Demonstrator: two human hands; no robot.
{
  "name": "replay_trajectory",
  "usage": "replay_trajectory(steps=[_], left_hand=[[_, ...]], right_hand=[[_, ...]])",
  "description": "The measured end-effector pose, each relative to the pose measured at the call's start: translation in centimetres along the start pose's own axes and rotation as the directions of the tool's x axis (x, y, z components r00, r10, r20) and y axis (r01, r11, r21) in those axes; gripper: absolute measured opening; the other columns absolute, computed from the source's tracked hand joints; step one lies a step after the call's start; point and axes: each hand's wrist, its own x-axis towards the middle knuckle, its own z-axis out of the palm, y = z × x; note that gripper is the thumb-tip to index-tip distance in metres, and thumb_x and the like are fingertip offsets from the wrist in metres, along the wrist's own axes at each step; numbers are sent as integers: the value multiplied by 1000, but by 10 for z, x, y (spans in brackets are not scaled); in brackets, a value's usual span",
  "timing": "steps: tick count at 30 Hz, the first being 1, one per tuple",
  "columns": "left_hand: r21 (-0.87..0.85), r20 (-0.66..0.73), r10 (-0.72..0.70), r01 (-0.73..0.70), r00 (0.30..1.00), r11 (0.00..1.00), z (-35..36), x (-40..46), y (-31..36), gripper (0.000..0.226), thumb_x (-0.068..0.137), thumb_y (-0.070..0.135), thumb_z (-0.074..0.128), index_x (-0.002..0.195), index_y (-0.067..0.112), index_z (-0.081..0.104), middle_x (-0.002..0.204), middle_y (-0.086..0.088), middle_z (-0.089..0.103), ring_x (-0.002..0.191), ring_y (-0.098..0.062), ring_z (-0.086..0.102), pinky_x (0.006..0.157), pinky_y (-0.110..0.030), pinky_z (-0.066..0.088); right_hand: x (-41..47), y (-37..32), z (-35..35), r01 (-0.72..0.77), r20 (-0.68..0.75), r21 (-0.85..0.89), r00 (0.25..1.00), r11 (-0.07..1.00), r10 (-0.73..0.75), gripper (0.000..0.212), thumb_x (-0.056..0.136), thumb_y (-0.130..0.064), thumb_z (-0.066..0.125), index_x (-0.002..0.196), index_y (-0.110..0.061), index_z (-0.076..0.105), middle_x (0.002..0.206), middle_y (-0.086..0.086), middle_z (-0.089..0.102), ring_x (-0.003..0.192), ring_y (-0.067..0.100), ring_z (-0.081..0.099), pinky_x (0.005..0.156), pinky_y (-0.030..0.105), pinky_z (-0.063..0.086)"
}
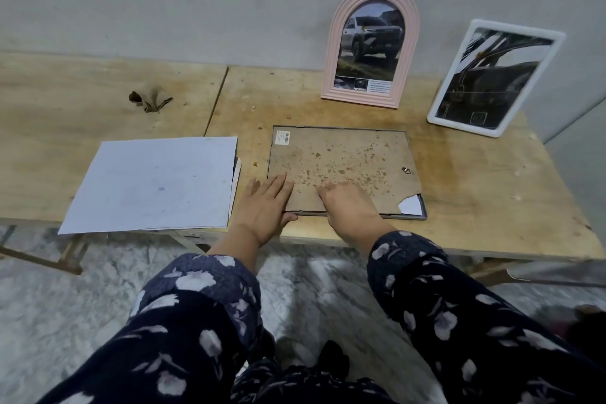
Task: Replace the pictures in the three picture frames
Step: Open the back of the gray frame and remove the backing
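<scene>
My left hand (267,198) lies flat and open, fingers straight, on the near left corner of the backing board (341,164), with the thumb hooked under the near edge of the frame (425,211). My right hand (344,202) presses down on the board near the middle of its near edge. Its fingers look bent at the tips, as if pushing the board into its seat, but they grip nothing that I can see.

The frame lies face down on the table (475,180), close to the near edge, just right of the white sheets (154,184). Its long axis runs left to right, parallel to the table edge. The barcode label sits at the far left corner, and the hanger tab is by the right edge.

I judge the board to be thin, stiff fibreboard, light but brittle. Its near right corner is already broken off, showing white paper beneath. I would press with flat fingers near the edges and keep clear of that corner. The frame probably holds a pane underneath, so I would lift it by both short sides, level, without twisting.

The pink frame (331,75) and the white frame (439,105) stand against the wall behind, each with a picture in it.
</scene>
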Motion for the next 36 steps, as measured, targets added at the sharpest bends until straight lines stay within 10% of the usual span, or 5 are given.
replay_trajectory(steps=[18, 36], left_hand=[[-250, 144, -157, 189, 977, 949, -15, 5, 4, 94, 91, 49, 55, 154, 15, -6, 161, -4, -14, 149, -17, -10, 119, -47, -1], [-201, 69, -77, 89, 995, 975, -36, 9, -12, 92, 85, 67, 48, 154, 18, 12, 161, -3, 10, 147, -22, 13, 119, -47, 11]], right_hand=[[3, -1, -46, -13, 149, -3, 989, 1000, 14, 14, 79, -2, 55, 77, -15, 59, 69, 1, 51, 72, 22, 53, 59, 30, 43], [9, 1, -64, -96, 188, 130, 980, 987, 70, 10, 80, -15, 64, 89, -20, 66, 76, -3, 57, 69, 14, 52, 56, 23, 38]])
